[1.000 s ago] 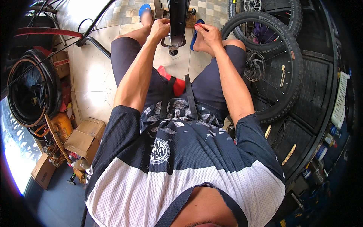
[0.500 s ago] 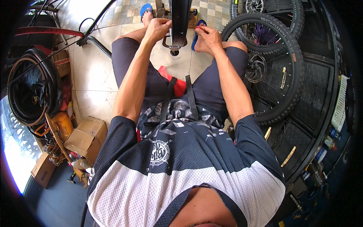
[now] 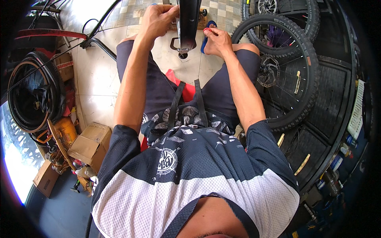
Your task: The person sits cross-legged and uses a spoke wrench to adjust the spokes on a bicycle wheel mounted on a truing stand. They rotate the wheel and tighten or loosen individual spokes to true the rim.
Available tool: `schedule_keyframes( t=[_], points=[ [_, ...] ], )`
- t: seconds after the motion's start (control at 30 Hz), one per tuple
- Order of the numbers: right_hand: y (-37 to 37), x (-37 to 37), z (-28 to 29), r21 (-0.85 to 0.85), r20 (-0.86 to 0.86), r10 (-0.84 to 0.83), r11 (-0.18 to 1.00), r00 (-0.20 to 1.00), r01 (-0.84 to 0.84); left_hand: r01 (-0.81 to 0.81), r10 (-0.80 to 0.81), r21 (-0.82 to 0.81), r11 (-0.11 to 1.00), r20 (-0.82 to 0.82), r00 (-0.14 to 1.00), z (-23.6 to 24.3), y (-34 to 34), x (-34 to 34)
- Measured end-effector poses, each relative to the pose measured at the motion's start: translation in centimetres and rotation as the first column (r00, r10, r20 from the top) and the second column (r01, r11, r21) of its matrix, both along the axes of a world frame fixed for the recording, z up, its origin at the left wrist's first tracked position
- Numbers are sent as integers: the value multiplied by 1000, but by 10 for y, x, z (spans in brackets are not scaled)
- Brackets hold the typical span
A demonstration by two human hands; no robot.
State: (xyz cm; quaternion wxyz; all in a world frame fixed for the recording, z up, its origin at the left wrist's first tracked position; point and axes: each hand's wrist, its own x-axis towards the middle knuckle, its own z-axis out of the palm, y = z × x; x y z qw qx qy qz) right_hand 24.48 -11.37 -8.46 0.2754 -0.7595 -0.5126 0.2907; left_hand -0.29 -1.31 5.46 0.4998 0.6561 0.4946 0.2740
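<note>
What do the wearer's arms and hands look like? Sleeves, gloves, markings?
The left sleeve and right sleeve are short, dark and mesh-textured, with white fabric at the shoulders. The left forearm and right forearm are bare. The left hand and right hand are ungloved; no watch or cable visible on either arm.

1. A long, glossy black bar (image 3: 189,27) runs in from the top edge of the view, ending in a thin metal loop (image 3: 173,44) on its left and a small round black piece (image 3: 182,56) at the tip.
2. A small red item (image 3: 207,29), apparently curved, sits pinched and partly hidden in the right hand (image 3: 219,40).
</note>
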Motion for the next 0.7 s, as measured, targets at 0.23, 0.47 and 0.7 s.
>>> schedule_keyframes(
  t=[0.23,0.47,0.7],
  points=[
    [-1,0,1,20,-7,16,1000,1000,-16,31,-37,122,992,53,998,29,14,-1],
    [0,2,-5,16,26,17,1000,1000,-17,-11,20,-61,998,149,989,68,4,10],
    [1,-2,1,-1,29,12,1000,999,-12,6,-16,170,985,59,998,40,14,0]
  ],
)
